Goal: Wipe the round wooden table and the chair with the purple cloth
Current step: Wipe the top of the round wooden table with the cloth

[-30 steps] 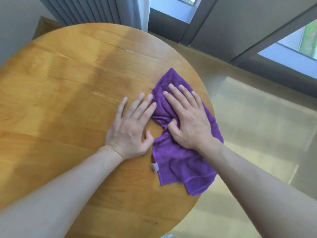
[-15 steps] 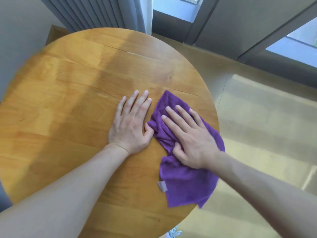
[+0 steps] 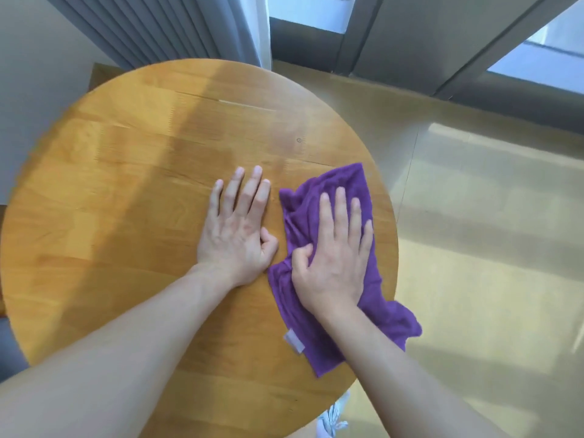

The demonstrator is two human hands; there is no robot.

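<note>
The round wooden counter (image 3: 132, 197) filled most of the head view, with pale floor (image 3: 474, 248) to its right and grey curtains (image 3: 177, 23) and a window frame (image 3: 363, 30) beyond its far edge. No chair was in view, and no containers stood anywhere on the counter.

The purple cloth (image 3: 319, 346) lay on the counter's right side, its near corner hanging just past the rim, a small white tag (image 3: 294, 341) showing at its left edge. Compared with a second earlier, the cloth had been drawn back from the far part of the counter toward the near right rim, bunching under the palm. That suggested one wiping stroke over the right side was finishing, while the broad left half likely remained to be wiped, and the chair after it.

The right hand (image 3: 335, 251) pressed flat on the cloth, fingers straight and spread, thumb tucked into a fold. The left hand (image 3: 237, 229) rested flat on bare wood just beside the cloth, fingers extended, holding nothing.
</note>
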